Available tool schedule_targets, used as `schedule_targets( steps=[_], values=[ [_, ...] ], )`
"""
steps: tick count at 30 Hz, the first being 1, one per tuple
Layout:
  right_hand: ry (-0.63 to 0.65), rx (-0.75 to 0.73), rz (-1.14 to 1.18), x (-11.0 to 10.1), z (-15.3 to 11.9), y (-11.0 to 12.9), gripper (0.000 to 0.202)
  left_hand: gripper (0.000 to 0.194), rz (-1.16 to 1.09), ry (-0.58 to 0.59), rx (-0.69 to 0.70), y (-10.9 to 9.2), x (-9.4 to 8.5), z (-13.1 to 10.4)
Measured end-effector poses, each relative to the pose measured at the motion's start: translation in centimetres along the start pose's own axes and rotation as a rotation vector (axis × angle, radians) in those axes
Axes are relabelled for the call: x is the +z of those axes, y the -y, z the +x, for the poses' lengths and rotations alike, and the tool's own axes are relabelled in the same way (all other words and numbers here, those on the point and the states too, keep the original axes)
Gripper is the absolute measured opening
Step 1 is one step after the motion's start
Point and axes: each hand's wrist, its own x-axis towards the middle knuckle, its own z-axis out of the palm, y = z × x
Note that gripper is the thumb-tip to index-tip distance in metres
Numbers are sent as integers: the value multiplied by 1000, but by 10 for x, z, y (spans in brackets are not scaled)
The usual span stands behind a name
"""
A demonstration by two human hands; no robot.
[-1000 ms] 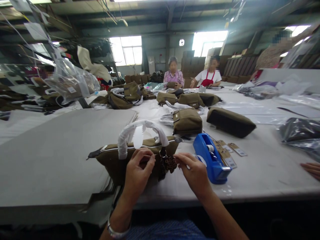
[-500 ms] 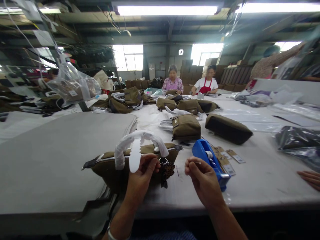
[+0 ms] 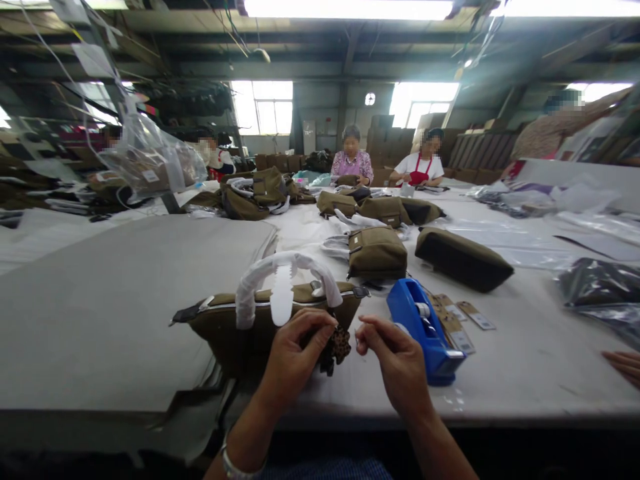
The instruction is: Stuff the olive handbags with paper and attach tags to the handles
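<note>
An olive handbag (image 3: 215, 333) stands upright before me, its handles (image 3: 246, 300) wrapped in white. A white toothed strip (image 3: 283, 303) hangs at the handles. My left hand (image 3: 295, 350) is pinched at the bag's front right, at the top of a leopard-print charm (image 3: 341, 345), covering its ring. To the right of the charm, apart from it, my right hand (image 3: 400, 360) is closed in a pinch. What its fingertips hold is too small to make out. Right beside that hand is a blue tape dispenser (image 3: 425, 333).
Tags (image 3: 475, 315) lie behind the dispenser. Further back are more olive bags (image 3: 377, 253), one on its side (image 3: 463, 260). Grey sheets (image 3: 125, 287) are stacked at left. Clear plastic packaging (image 3: 600, 283) and another person's hand (image 3: 623, 367) are at right. Two people sit across the table.
My left hand has moved right, over the charm's ring. My right hand has come left, closer to the charm. The view has shifted slightly.
</note>
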Motion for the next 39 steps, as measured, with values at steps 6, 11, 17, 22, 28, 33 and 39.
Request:
schedule_targets(
  steps=[6, 11, 17, 22, 28, 33, 39],
  values=[
    [67, 10, -110, 10, -1, -4, 14, 11, -44, 13, -95, 3, 4, -2],
    [85, 94, -52, 15, 1, -4, 17, 22, -72, 0, -191, 6, 7, -5],
    [66, 6, -135, 14, 3, -3, 8, 20, -21, 6, -138, 2, 7, -2],
    [58, -60, -152, 10, 4, -5, 6, 19, -10, 13, -129, 3, 7, -1],
    [101, -146, -222, 8, 5, -6, 9, 19, 12, 35, -108, 3, 6, -1],
    [153, -190, -305, 6, 6, -3, 12, 20, 39, 26, -102, 2, 7, -1],
    [89, -79, -277, 5, 4, 0, 8, 18, 29, 27, -116, 2, 7, -2]
  ],
)
